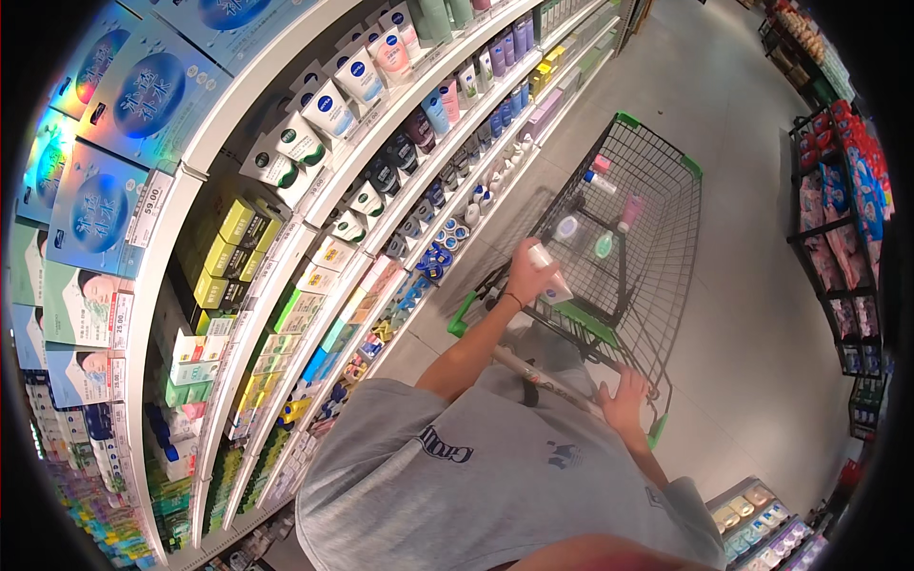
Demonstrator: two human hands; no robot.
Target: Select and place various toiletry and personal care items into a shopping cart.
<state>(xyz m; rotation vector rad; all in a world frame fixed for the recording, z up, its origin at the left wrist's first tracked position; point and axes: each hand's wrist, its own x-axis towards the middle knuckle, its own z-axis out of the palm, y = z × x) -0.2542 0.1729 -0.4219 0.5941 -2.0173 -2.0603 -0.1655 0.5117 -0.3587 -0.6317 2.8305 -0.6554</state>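
In my left hand [528, 275] is a white and pink squeeze tube [554, 283], held over the near end of a wire shopping cart [660, 207] with green corners. My right hand [627, 397] rests at the cart's near right side by the handle; its fingers look bent over the frame, but whether they grip it is not plain. Inside the basket lie a pink tube [631, 212], a green bottle [604, 245], a white oval item [566, 228], a white bottle with a blue cap [602, 183] and a small pink item [601, 164].
Long shelves [307, 214] of skincare tubes, boxes and jars run along the left. Across the grey floor [750, 300], a black rack [821, 228] of red, pink and blue packs stands at the right. Another display [757, 517] with packaged goods is at the lower right.
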